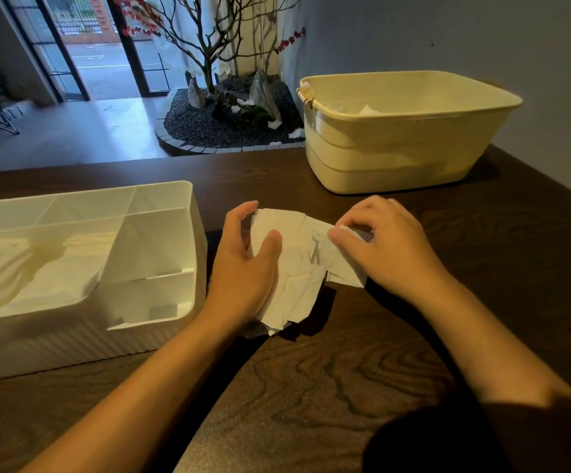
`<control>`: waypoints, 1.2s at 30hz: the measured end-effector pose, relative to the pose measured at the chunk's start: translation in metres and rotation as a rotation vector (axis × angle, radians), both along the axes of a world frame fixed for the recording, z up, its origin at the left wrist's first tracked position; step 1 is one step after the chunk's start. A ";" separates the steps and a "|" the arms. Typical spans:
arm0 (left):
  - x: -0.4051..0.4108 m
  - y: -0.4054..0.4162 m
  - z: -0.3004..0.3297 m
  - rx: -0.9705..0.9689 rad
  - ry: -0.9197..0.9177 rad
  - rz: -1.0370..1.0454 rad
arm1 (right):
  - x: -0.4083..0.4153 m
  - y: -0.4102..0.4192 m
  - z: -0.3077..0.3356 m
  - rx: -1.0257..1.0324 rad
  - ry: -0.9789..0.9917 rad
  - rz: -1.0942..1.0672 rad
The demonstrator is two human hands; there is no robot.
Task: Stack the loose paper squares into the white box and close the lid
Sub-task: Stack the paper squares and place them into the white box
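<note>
The white box [161, 233] stands open with crumpled paper in its big compartment. The yellow tub [403, 158] holds white scraps. The left hand [243, 268] curls round the paper squares [294, 268]; the right hand's [383, 240] fingers pinch one.

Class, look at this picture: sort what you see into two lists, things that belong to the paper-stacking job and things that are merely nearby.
Belonging to the job:
- paper squares, bunched between both hands
- white box, open, paper already inside
- left hand and right hand, both holding the paper

Merely nearby:
- yellow tub, far right on the table
- bare tree beyond the table
</note>
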State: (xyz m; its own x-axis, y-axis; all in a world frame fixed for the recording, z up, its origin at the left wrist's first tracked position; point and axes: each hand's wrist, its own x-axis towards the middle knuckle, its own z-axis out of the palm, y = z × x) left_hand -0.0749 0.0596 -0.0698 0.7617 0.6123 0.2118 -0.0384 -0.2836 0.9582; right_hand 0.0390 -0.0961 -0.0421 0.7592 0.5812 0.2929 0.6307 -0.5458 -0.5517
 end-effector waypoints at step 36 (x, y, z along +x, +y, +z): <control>-0.011 -0.034 0.008 0.239 -0.152 -0.157 | -0.042 0.016 0.012 0.851 0.207 0.118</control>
